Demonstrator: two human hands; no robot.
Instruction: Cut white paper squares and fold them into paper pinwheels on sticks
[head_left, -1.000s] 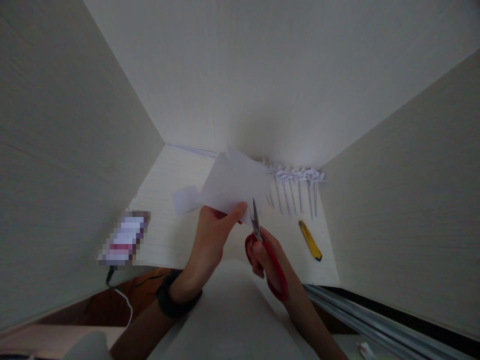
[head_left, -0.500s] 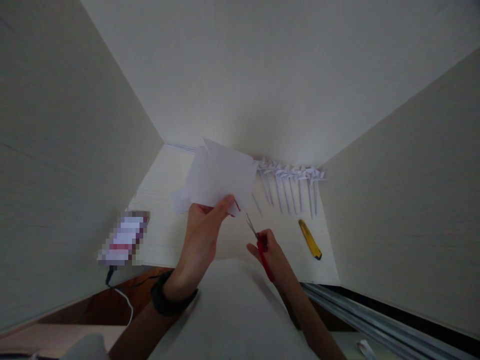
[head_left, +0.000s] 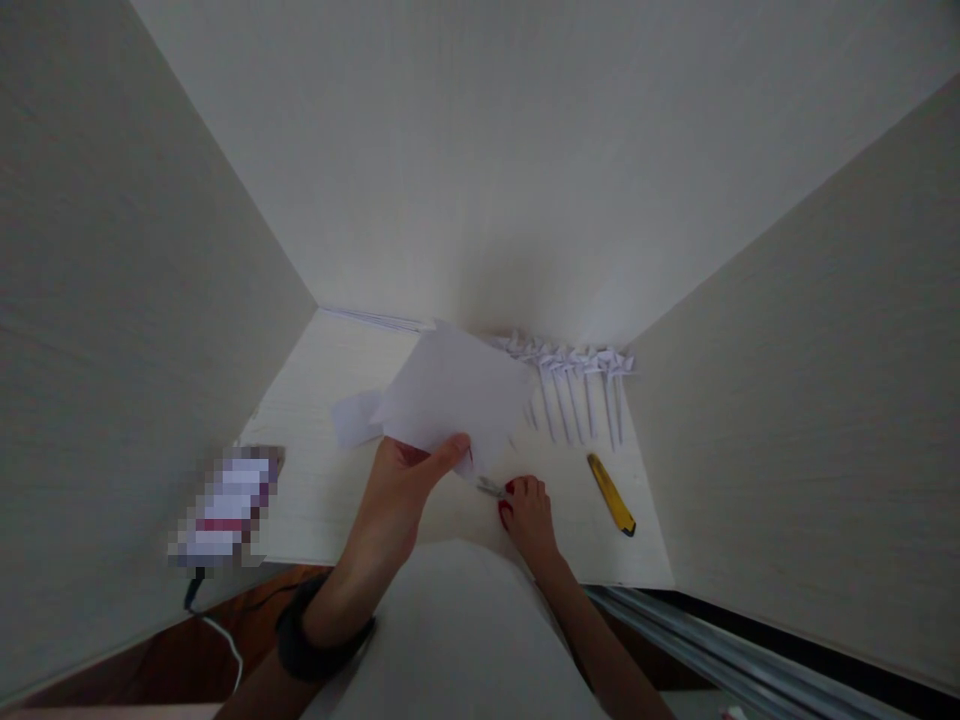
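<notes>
My left hand (head_left: 401, 485) pinches the lower edge of a folded white paper sheet (head_left: 457, 400) and holds it tilted above the pale desk (head_left: 315, 480). My right hand (head_left: 529, 510) lies low on the desk, closed over the red-handled scissors (head_left: 495, 490). Only the short metal blades and a bit of red handle show past the fingers, pointing left toward the paper's lower corner.
A row of several white paper pinwheels on sticks (head_left: 577, 385) lies at the back right. A yellow utility knife (head_left: 611, 493) rests to the right of my right hand. A small paper scrap (head_left: 356, 417) and a pixelated phone (head_left: 225, 505) with a cable lie left. Walls enclose three sides.
My right hand has dropped from cutting height to the desk with the scissors, blades now pointing left. My left hand still holds the paper, shifted slightly left and down.
</notes>
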